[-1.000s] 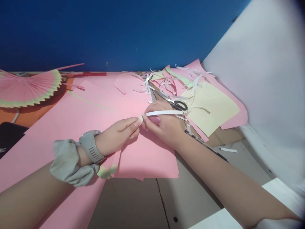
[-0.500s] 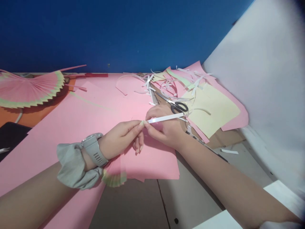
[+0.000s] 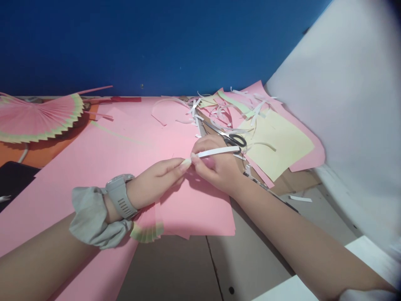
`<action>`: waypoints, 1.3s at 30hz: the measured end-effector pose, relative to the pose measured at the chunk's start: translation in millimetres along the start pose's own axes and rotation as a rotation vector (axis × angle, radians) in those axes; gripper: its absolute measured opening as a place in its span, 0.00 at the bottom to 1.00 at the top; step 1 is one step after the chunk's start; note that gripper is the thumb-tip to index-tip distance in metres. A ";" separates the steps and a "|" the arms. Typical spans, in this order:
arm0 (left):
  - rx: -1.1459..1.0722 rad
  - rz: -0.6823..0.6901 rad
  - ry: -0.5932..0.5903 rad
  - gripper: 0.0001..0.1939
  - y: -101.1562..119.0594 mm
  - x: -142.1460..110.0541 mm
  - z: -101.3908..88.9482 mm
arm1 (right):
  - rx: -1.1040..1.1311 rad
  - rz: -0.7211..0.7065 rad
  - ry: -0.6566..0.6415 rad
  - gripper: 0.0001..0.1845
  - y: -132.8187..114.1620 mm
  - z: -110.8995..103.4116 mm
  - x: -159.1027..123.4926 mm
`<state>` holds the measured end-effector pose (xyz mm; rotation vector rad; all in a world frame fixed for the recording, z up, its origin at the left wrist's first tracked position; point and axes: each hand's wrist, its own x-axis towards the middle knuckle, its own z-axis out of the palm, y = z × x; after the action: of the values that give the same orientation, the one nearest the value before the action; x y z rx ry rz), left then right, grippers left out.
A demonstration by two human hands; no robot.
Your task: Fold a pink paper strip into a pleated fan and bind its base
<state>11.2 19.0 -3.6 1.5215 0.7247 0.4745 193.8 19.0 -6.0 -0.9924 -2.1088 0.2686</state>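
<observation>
My left hand (image 3: 156, 182), with a grey watch and a grey scrunchie at the wrist, is closed in a pinch on a pale green bit of folded paper (image 3: 187, 161). A pink pleated paper fan (image 3: 147, 230) with a green edge shows below this wrist; whether it joins the pinched bit is hidden. My right hand (image 3: 219, 163) touches the left fingertips, its thumb and forefinger closed on a narrow white strip (image 3: 219, 151) that sticks out to the right over the knuckles. Black-handled scissors (image 3: 234, 139) lie just beyond the right hand.
Pink sheets (image 3: 119, 138) spread under the hands on a grey tabletop (image 3: 175, 267). A larger pleated fan (image 3: 40, 115) stands at left above an orange surface. Paper scraps and a pale yellow sheet (image 3: 282, 142) lie at right. A blue wall (image 3: 156, 46) rises behind.
The white strip now curves slightly and its held end has shifted a little right and up. My left lower fingers, visible below before, are tucked out of sight.
</observation>
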 end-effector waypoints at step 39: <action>-0.102 0.010 0.093 0.16 -7.8 6.0 4.1 | 0.467 0.466 0.022 0.15 -2.5 7.7 5.7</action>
<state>17.1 20.0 -12.5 1.4158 0.7536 0.5843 184.6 22.5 -6.9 -1.1695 -1.6543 0.9287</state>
